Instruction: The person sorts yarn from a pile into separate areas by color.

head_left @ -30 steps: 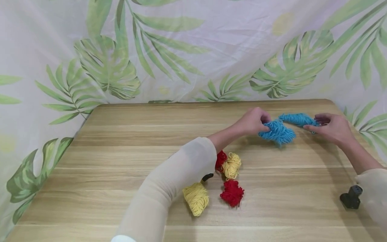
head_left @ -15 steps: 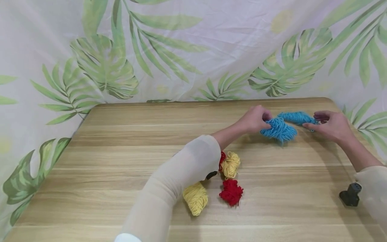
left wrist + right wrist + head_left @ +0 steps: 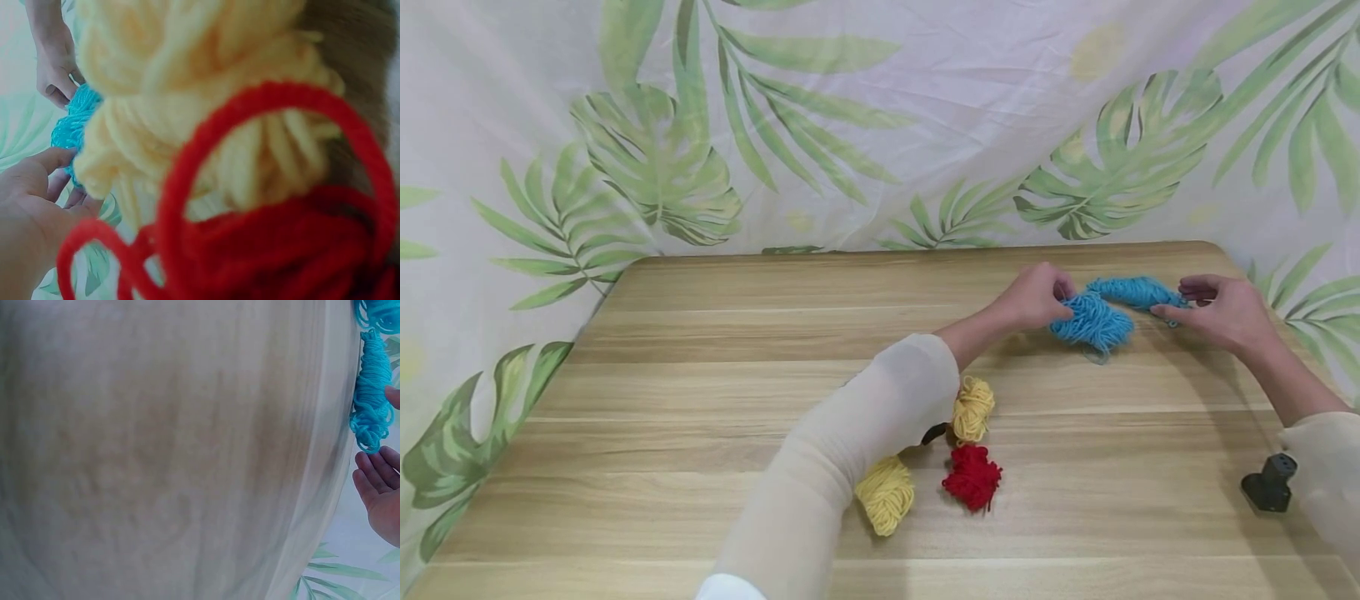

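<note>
A pale wooden surface (image 3: 700,467) stands before a white cloth backdrop (image 3: 850,125) printed with green palm leaves. Toward its far right, the left hand (image 3: 1033,298) pinches one end of a blue yarn bundle (image 3: 1093,321), fingers curled into the fluffy strands. The right hand (image 3: 1221,315) holds the other, thinner end of the blue yarn, where its thumb and fingers close on it, though the exact grip is partly hidden. The yarn stretches between the two hands, just above or resting on the surface; which, is hard to tell. To work the yarn neatly, both pinches should probably stay firm and close to the strands so loops do not slip loose. Nearer the person, beside the left sleeve (image 3: 835,467), lie two yellow yarn bundles (image 3: 886,493) and a red yarn bundle (image 3: 972,477), near one another. A small black object (image 3: 1268,483) sits at the right edge.
</note>
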Available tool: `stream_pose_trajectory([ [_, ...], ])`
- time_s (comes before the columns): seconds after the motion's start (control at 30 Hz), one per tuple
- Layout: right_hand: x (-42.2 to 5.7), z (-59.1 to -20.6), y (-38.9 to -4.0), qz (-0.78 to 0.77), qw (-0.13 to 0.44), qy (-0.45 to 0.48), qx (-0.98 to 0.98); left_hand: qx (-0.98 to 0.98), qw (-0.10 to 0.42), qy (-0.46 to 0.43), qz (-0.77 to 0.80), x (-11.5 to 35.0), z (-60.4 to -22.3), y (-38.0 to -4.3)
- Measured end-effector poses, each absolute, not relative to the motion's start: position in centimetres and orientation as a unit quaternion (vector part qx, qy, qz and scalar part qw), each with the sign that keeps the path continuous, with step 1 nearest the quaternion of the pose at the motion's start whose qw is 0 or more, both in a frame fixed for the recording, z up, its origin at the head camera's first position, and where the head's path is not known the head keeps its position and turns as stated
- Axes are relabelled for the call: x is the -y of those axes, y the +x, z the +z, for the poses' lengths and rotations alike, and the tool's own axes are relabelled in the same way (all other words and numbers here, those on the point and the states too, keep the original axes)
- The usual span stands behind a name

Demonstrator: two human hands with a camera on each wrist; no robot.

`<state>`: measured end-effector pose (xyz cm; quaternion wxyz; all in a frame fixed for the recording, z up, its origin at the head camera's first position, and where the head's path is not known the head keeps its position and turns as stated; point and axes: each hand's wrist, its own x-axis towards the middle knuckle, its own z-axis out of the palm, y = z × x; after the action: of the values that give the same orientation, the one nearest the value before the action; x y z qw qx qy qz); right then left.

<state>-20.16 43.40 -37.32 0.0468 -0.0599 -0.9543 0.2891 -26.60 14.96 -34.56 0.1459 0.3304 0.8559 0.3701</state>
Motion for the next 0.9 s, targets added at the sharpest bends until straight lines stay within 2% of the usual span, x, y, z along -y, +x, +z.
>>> stream_pose_trajectory([
  [0.5,-43.5,-37.3,-20.1,0.296,0.05,-0.058,0.952,-0.854,0.123,0.324,0.388,-16.3,-34.7,-26.2],
  [0.9,-43.6,-37.3,-20.1,0.302,0.049,-0.06,0.95,-0.877,0.114,0.251,0.393,-17.8,-34.4,-25.6],
])
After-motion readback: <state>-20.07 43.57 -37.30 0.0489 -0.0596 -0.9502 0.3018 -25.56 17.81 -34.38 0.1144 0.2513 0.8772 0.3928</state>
